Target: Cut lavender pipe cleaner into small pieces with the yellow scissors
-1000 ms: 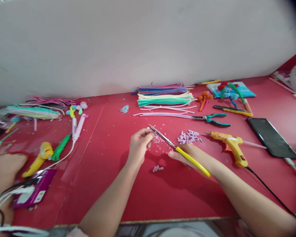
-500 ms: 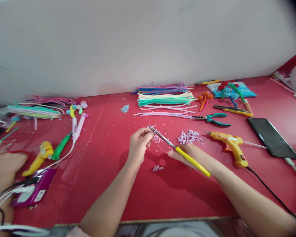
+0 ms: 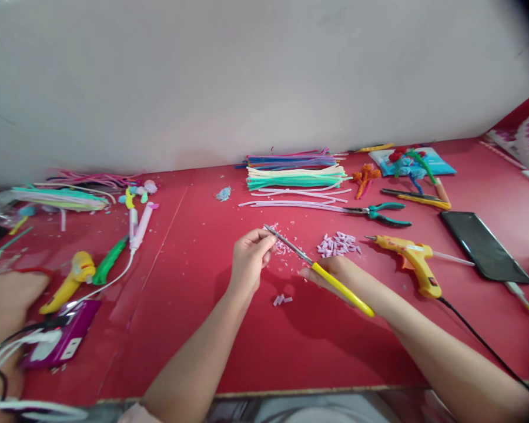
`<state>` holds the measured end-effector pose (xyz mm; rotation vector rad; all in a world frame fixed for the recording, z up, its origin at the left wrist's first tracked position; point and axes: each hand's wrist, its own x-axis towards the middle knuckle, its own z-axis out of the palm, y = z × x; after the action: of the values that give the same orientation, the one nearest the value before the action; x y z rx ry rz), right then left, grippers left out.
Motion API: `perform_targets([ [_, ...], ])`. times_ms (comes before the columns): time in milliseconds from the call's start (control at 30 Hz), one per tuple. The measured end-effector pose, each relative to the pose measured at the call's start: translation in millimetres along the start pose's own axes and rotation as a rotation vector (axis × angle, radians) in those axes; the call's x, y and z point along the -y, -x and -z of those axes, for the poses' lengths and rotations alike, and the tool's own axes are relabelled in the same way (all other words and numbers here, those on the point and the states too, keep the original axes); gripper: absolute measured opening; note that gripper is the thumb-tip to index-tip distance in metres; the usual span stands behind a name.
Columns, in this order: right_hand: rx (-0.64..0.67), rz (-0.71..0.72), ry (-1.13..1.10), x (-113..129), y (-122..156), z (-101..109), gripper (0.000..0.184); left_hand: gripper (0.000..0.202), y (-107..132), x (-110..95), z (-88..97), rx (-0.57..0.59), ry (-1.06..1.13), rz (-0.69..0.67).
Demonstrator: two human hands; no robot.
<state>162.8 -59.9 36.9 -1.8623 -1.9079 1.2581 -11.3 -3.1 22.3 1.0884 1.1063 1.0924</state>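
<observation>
The left hand (image 3: 248, 258) is above the middle of the red table (image 3: 180, 329), its thumb and forefinger pressed together at the tip of the scissors (image 3: 321, 271). Whether some small piece is between these fingers, I cannot tell. The right hand (image 3: 346, 275) is closed around the yellow handle of the scissors, which point slantwise away from the front edge, toward the left fingers. The blades look nearly together.

Under the blades lie fine lilac clippings (image 3: 283, 247). Just beyond the right hand is a pile of short lilac pieces (image 3: 338, 244), and a few pale pieces (image 3: 282, 300) lie apart, closer to the front edge. Toward the far edge, the pliers (image 3: 379, 212) touch the ends of long lilac stems (image 3: 291, 204). Right of the pile are a yellow glue gun (image 3: 417, 258) and a dark phone (image 3: 487, 245).
</observation>
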Motion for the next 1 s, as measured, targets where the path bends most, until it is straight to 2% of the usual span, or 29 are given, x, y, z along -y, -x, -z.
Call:
perform_targets([
  [167, -0.074, -0.010, -0.119, 0, -5, -1, 0.039, 0.015, 1, 2, -0.2, 0.032, 0.016, 0.016],
  [267, -0.147, -0.012, -0.273, -2, -9, -1, 0.032, 0.016, 3, 1, -2.6, 0.154, -0.019, 0.060],
  [400, -0.175, 0.007, -0.469, 1, -9, 1, 0.020, 0.019, 9, 1, -10.3, 0.331, -0.076, 0.153],
  [633, -0.199, 0.064, -0.506, 4, -7, 1, 0.013, 0.022, 14, 8, -17.2, 0.475, -0.116, 0.243],
  [733, -0.252, 0.087, -0.508, -1, -7, 3, 0.015, 0.019, 11, 9, -13.4, 0.438, -0.243, 0.153],
  [867, -0.232, 0.121, -0.475, -8, -9, 6, 0.019, 0.028, 8, 7, -10.1, 0.363, -0.470, -0.119],
  [933, -0.229, 0.093, -0.431, -10, -11, 5, 0.015, 0.022, 8, 7, -11.1, 0.343, -0.511, -0.160],
  [1000, -0.248, 0.058, -0.367, -11, -13, 2, 0.014, 0.016, 9, 7, -13.1, 0.334, -0.515, -0.143],
])
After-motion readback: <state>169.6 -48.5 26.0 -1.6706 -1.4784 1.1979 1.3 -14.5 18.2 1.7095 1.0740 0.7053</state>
